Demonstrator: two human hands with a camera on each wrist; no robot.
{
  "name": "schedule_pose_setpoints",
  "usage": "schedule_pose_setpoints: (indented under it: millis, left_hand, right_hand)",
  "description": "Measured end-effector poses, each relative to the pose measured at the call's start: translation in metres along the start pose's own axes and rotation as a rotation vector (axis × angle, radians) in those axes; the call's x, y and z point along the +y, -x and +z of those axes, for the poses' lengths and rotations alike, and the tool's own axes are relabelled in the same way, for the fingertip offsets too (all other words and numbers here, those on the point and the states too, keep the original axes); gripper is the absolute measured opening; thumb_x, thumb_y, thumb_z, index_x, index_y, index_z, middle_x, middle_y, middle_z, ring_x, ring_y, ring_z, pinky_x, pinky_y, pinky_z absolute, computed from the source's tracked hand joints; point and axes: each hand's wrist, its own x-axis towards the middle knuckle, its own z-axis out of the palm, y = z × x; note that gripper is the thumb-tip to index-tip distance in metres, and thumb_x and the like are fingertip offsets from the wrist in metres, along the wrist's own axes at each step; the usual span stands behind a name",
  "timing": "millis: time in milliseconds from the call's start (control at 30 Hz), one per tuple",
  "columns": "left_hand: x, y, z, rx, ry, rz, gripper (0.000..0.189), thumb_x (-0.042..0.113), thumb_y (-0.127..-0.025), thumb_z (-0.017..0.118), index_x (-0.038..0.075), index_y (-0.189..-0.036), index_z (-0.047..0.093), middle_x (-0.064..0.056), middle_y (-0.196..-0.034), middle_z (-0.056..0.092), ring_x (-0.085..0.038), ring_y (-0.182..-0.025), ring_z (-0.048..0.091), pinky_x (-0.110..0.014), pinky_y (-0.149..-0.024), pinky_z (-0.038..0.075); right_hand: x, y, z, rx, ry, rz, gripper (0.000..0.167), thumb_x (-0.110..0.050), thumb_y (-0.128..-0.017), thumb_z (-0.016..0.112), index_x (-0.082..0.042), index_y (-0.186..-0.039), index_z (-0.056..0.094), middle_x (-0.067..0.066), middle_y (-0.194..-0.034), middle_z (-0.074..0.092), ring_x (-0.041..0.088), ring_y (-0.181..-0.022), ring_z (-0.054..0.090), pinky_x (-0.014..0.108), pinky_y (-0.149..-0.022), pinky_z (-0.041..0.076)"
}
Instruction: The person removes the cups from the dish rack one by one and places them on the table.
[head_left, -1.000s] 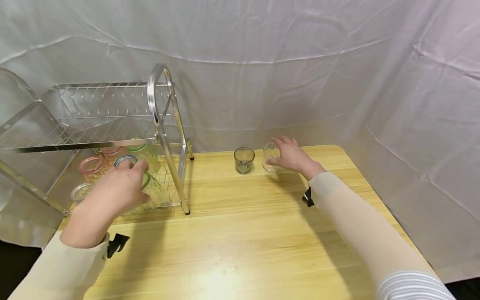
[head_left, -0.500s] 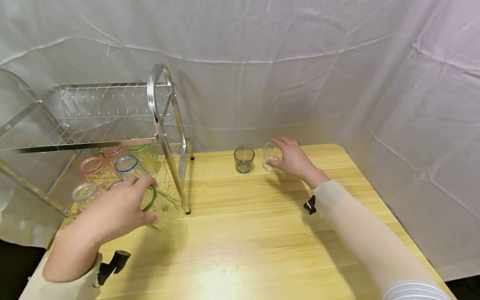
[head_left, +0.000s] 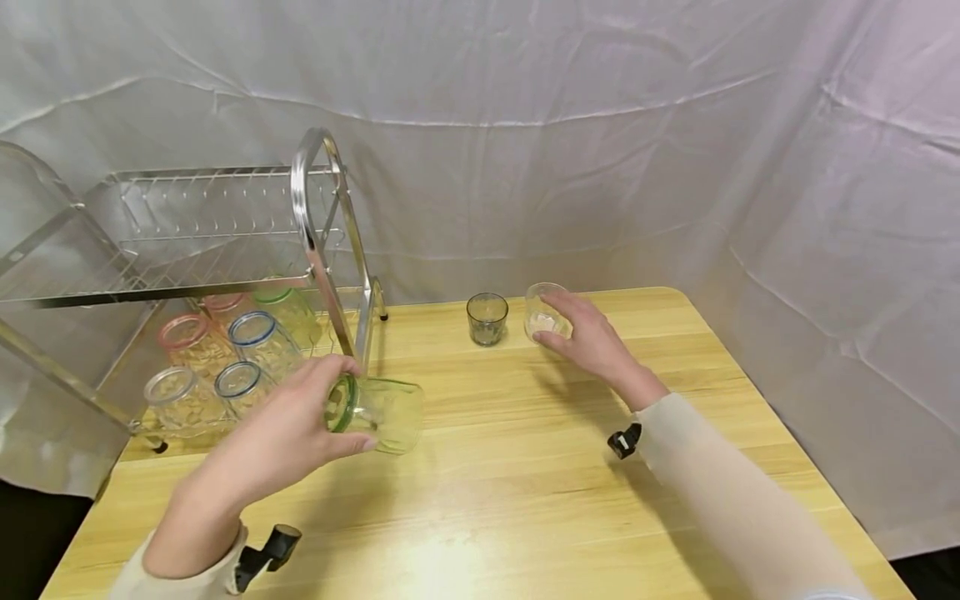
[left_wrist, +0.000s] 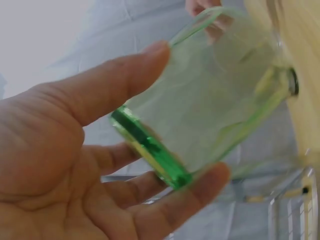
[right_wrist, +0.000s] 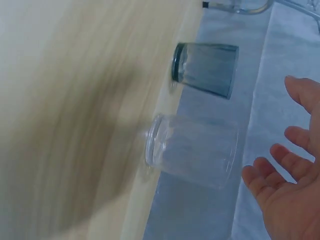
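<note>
My left hand [head_left: 288, 429] grips a green-tinted drinking glass [head_left: 393, 415] round its thick base, just in front of the rack's right leg. The glass lies tilted on its side in the air, mouth pointing right. In the left wrist view, thumb and fingers [left_wrist: 200, 187] hold the glass's dark green base [left_wrist: 152, 150] from opposite sides. My right hand [head_left: 596, 342] is beside an upright clear glass [head_left: 536, 312], fingers spread and relaxed. The right wrist view shows a gap between this hand and the clear glass [right_wrist: 195, 150]. A smoky grey glass [head_left: 487, 321] stands upright to its left.
A two-tier metal dish rack [head_left: 330, 250] stands at the left. Its lower tier carries several upside-down glasses, among them a blue-ringed one [head_left: 258, 333], a red-ringed one [head_left: 191, 337] and a green one [head_left: 288, 312]. Grey cloth [head_left: 525, 167] hangs behind the wooden table [head_left: 480, 500].
My left hand has brought the green glass out of the lower tier, forward and right, tipping it onto its side. My right hand has drawn slightly away from the clear glass.
</note>
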Motion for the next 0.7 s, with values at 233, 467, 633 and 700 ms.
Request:
schedule_pose_setpoints:
  millis: [233, 467, 633, 700]
  left_hand:
    - [0.006, -0.011, 0.029, 0.046, 0.130, -0.056, 0.076, 0.039, -0.084, 0.090, 0.013, -0.144, 0.052, -0.014, -0.147, 0.058, -0.040, -0.137, 0.055, -0.064, -0.106, 0.049]
    - [0.006, -0.030, 0.062, 0.059, 0.350, -0.113, 0.079, 0.031, -0.082, 0.092, 0.015, -0.146, 0.049, -0.014, -0.134, 0.060, -0.037, -0.120, 0.065, -0.048, -0.093, 0.061]
    - [0.001, -0.044, 0.080, 0.029, 0.549, -0.132, 0.080, 0.024, -0.084, 0.091, 0.017, -0.148, 0.045, -0.017, -0.143, 0.054, -0.044, -0.128, 0.063, -0.041, -0.091, 0.064]
    - [-0.001, -0.050, 0.086, 0.027, 0.597, -0.127, 0.080, 0.022, -0.084, 0.091, 0.016, -0.148, 0.044, -0.017, -0.145, 0.052, -0.043, -0.128, 0.063, -0.039, -0.091, 0.064]
  right_hand:
    - [-0.009, 0.017, 0.007, 0.019, -0.212, 0.041, 0.063, -0.026, -0.099, 0.076, -0.009, -0.155, 0.052, 0.016, -0.162, 0.046, 0.040, -0.140, 0.054, 0.053, -0.114, 0.050]
    - [-0.014, 0.030, 0.019, 0.005, -0.397, 0.062, 0.061, -0.022, -0.100, 0.076, -0.009, -0.154, 0.053, 0.016, -0.164, 0.044, 0.039, -0.141, 0.052, 0.054, -0.114, 0.049]
    - [-0.022, 0.037, 0.026, -0.022, -0.488, 0.080, 0.058, -0.024, -0.101, 0.074, -0.012, -0.155, 0.054, 0.014, -0.163, 0.046, 0.037, -0.143, 0.052, 0.056, -0.113, 0.050]
    - [-0.026, 0.040, 0.028, -0.040, -0.522, 0.102, 0.058, -0.027, -0.102, 0.074, -0.017, -0.155, 0.054, 0.010, -0.162, 0.048, 0.034, -0.144, 0.052, 0.055, -0.113, 0.050]
